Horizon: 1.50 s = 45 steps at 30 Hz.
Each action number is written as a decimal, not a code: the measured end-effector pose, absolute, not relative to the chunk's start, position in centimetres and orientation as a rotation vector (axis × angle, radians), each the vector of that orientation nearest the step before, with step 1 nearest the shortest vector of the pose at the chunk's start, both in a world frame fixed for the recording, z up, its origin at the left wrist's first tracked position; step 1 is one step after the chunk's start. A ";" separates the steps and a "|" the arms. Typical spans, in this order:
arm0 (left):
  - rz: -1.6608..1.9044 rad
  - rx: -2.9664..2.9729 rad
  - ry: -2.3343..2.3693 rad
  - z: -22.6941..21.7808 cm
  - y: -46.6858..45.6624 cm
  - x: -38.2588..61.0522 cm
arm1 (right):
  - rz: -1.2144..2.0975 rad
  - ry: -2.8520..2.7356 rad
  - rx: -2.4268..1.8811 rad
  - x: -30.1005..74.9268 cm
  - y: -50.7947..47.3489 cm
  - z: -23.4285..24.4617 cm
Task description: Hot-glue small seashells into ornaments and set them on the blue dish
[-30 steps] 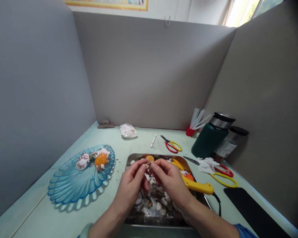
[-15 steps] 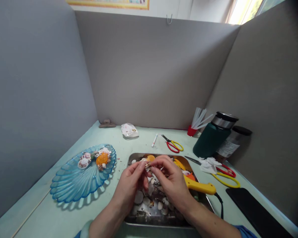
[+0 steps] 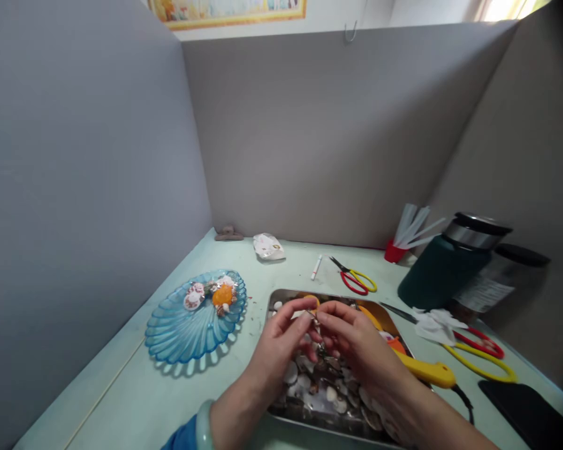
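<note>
My left hand (image 3: 284,331) and my right hand (image 3: 356,334) meet above a metal tray (image 3: 309,420), both with fingers pinched. Between the fingertips is a small brownish shell (image 3: 315,319), mostly hidden by the fingers. Loose shells (image 3: 331,394) of white, grey and brown lie in the tray under my hands. Beside my right wrist, a yellow-handled corded tool (image 3: 429,370), like a glue gun, rests across the tray's right edge. Orange pieces (image 3: 370,317) show behind my right hand.
Left stands a blue scalloped plate (image 3: 182,340) bearing shell clusters (image 3: 223,295). Behind the tray are scissors (image 3: 356,279), a white stick (image 3: 316,267) and a crumpled packet (image 3: 268,247). Right are a red cup (image 3: 395,252) of translucent sticks, green bottle (image 3: 443,269), larger scissors (image 3: 485,362) and black phone-like slab (image 3: 530,412).
The view has swung left, so everything sits farther right. My fingers have shifted around the small shell, which is now more hidden; both hands stay above the tray.
</note>
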State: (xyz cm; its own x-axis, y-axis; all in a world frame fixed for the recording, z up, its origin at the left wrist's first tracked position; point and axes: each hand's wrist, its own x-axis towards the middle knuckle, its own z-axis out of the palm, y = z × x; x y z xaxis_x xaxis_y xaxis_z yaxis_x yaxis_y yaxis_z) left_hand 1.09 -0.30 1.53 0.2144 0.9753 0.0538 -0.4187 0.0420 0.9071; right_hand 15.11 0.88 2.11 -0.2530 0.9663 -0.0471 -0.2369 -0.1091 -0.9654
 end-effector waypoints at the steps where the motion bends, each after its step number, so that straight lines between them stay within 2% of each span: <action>1: 1.217 0.997 0.734 1.5 -0.3 1.1 | 1.640 -1.108 -0.915 15.2 1.0 2.1; 4: 1.241 0.986 0.783 1.5 -0.2 1.2 | 1.747 -1.030 -0.878 15.3 1.1 2.0; 7: 1.272 0.948 0.803 1.4 0.1 1.2 | 1.702 -1.075 -0.904 15.2 1.1 2.0; 16: 1.315 0.864 0.790 1.2 0.2 1.0 | 1.153 -1.486 -0.970 14.6 0.2 2.1; 27: 1.306 0.875 0.828 1.0 0.3 1.0 | 1.263 -1.376 -0.983 14.5 0.3 2.2; 36: 1.271 0.883 0.727 0.7 0.3 0.8 | 1.531 -1.192 -0.970 15.0 1.0 1.9; 45: 1.269 0.894 0.771 1.0 0.3 0.9 | 1.416 -1.207 -0.991 14.7 0.6 2.4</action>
State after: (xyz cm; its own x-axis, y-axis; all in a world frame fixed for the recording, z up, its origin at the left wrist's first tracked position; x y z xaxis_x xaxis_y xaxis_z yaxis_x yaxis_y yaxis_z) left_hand 0.90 0.32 1.04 0.1476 0.9890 -0.0005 -0.4559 0.0685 0.8874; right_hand 14.70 0.56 2.41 -0.1778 0.9840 0.0149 -0.1701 -0.0158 -0.9853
